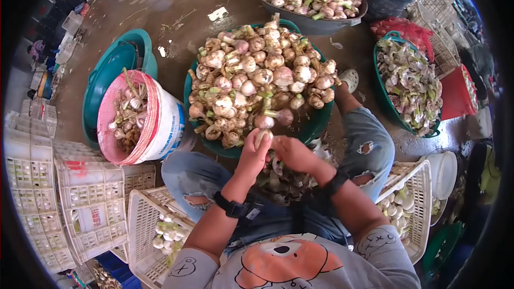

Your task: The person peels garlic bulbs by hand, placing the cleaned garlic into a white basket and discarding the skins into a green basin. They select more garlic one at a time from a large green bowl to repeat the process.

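Note:
My left hand (254,155) is closed around a pale garlic bulb (262,136), held over the near edge of a large green tub (316,132). Against the bulb's right side, my right hand (293,154) has its fingers curled and pressed together; what they pinch is hidden. Unpeeled garlic bulbs (262,76), brown and purplish with short stems, are heaped in the tub just beyond both hands. Loose garlic skins (281,182) lie below my hands, between my knees.
A red-and-white bucket (170,123) with garlic scraps leans at left by teal basins (101,83). White crates (140,235) holding peeled bulbs flank me. A grey basin (316,27) of garlic stands ahead; a green basket (386,93) of skins is at right.

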### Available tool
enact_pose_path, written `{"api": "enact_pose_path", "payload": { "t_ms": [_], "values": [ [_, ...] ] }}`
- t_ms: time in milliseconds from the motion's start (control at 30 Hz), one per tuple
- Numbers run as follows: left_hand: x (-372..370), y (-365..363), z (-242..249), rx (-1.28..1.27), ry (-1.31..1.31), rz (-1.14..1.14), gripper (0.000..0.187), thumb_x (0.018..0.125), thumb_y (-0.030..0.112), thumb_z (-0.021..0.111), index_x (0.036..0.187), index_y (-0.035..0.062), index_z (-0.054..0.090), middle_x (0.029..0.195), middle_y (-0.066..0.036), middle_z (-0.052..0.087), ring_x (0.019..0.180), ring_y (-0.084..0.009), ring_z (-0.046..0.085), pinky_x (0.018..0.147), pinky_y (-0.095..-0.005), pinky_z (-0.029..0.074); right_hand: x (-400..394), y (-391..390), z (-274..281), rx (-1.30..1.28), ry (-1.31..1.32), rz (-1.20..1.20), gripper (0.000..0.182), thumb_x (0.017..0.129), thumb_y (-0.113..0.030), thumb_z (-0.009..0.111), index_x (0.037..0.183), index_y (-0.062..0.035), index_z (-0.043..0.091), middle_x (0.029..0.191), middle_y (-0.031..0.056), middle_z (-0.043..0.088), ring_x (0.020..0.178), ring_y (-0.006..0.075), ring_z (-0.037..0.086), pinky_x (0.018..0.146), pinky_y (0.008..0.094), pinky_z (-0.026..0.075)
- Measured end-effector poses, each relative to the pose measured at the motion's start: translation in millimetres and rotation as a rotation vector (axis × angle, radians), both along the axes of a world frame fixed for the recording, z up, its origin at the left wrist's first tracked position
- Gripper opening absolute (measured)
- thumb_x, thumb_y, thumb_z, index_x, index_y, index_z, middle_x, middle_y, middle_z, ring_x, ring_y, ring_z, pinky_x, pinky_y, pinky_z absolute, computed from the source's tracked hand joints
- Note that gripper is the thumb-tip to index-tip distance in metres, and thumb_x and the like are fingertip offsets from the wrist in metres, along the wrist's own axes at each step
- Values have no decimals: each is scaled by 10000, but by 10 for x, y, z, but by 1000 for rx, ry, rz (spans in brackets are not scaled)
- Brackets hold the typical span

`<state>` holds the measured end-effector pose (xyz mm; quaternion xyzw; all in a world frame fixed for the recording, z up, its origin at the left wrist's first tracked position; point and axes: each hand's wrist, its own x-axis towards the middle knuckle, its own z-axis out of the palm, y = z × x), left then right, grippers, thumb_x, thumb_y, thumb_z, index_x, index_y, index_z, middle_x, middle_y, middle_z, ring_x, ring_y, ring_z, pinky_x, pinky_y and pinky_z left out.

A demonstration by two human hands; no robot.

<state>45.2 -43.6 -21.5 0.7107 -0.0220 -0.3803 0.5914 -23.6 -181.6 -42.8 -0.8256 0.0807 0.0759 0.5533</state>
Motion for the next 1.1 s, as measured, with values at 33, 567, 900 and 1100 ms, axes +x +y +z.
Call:
{"api": "enact_pose_path", "payload": {
  "t_ms": [33,567,900,1100],
  "values": [
    [-8,-83,-117,-51,-4,69,508,863,396,532,1199,33,422,945,-35,545,725,-96,513,580,-225,413,-99,70,171,-36,-111,3,143,832,-147,467,823,-8,496,754,210,576,725,371,579,607,451,431],
    [92,71,124,-197,191,-121,406,858,191,520,1237,69,440,1048,-35,541,861,-114,533,663,-225,432,-304,223,-71,353,-148,-389,250,871,-221,542,843,17,613,659,54,576,513,116,511,458,282,394],
    [-232,-40,736,121,-1090,-693,382,658,-24,663,1028,56,605,1273,-133,457,1179,-283,438,973,-359,356,-340,85,-32,958,84,-500,192,851,-190,588,852,-2,623,693,14,588,506,75,482,397,254,338],
    [-430,-16,816,390,-1577,-764,177,750,-25,565,911,23,620,1248,-156,478,1172,-303,440,934,-366,398,-359,20,171,1098,205,-486,162,863,-176,570,822,-28,621,714,-2,581,561,67,480,463,231,366]
  ]
}}
